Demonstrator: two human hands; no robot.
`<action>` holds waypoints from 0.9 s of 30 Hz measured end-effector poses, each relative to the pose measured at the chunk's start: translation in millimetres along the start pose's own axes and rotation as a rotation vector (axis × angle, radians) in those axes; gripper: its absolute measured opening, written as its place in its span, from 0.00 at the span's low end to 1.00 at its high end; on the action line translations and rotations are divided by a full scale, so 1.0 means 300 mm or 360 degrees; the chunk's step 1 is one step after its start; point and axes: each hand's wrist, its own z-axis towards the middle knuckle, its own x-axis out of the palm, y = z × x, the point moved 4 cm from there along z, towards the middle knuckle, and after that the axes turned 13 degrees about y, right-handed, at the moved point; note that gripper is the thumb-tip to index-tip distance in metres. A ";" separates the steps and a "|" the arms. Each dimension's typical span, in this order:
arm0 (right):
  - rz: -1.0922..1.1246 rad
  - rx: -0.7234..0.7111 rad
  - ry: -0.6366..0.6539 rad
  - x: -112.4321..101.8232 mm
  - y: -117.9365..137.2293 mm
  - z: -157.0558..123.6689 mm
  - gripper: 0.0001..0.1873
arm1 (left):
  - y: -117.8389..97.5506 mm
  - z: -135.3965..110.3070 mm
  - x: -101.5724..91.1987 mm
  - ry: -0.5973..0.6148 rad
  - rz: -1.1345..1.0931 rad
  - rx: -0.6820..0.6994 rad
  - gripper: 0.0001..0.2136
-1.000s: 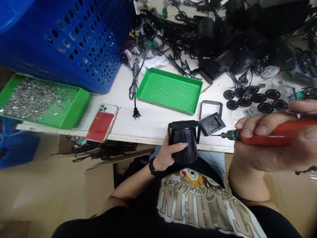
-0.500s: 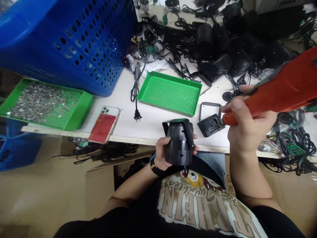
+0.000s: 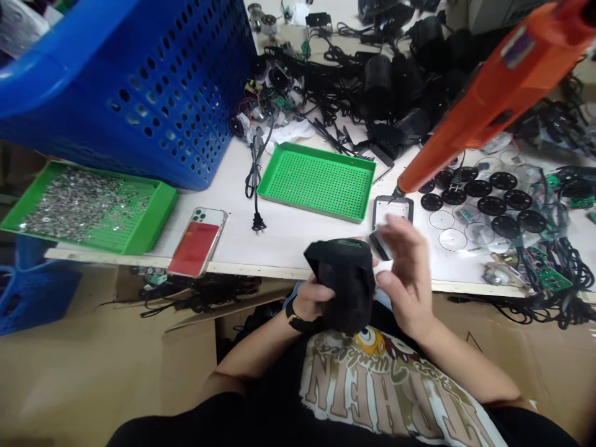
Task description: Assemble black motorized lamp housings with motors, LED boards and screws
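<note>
My left hand (image 3: pixel 311 299) is wrapped round a black cylindrical housing (image 3: pixel 345 282), holding it over my lap just in front of the table edge. My right hand (image 3: pixel 406 273) is beside the housing on its right. Its fingers are spread and blurred, and its thumb touches the housing's upper right side. An orange electric screwdriver (image 3: pixel 488 93) hangs free above the table at the upper right, tip pointing down-left toward a black rectangular frame (image 3: pixel 393 207). Neither hand touches it.
An empty green tray (image 3: pixel 321 180) lies mid-table, and a green tray of metal screws (image 3: pixel 88 208) sits at the left under a blue perforated basket (image 3: pixel 139 81). A phone (image 3: pixel 197 242) lies at the table edge. Black discs (image 3: pixel 484 192), circuit boards (image 3: pixel 544 273), cables and black housings (image 3: pixel 400 81) crowd the right and back.
My right hand let go of the orange screwdriver, which swung up and right, and came down beside the black housing. My left hand tilted the housing.
</note>
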 end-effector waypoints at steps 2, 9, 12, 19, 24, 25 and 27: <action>0.0185 0.0191 0.0346 0.032 -0.001 -0.038 0.38 | -0.034 -0.008 0.001 -0.0010 0.0484 0.0292 0.45; 0.0254 0.0381 0.0311 0.032 -0.015 -0.104 0.42 | -0.027 -0.033 0.063 0.0059 0.1223 0.0607 0.45; 0.0374 0.0371 0.0320 0.035 -0.022 -0.126 0.42 | 0.006 -0.059 0.060 0.0012 0.1330 0.0674 0.48; 0.0440 0.0328 0.0398 0.029 -0.023 -0.157 0.47 | 0.038 -0.096 0.023 0.0158 0.1418 0.0771 0.64; 0.0470 0.0367 0.0346 0.026 -0.055 -0.137 0.43 | 0.021 -0.075 0.036 0.0111 0.1235 0.0668 0.57; 0.0456 0.0416 0.0296 0.023 -0.067 -0.131 0.40 | 0.020 -0.066 0.036 0.0072 0.1175 0.0590 0.54; 0.0423 0.0519 0.0197 0.018 -0.087 -0.119 0.36 | 0.020 -0.048 0.036 0.0017 0.1082 0.0413 0.52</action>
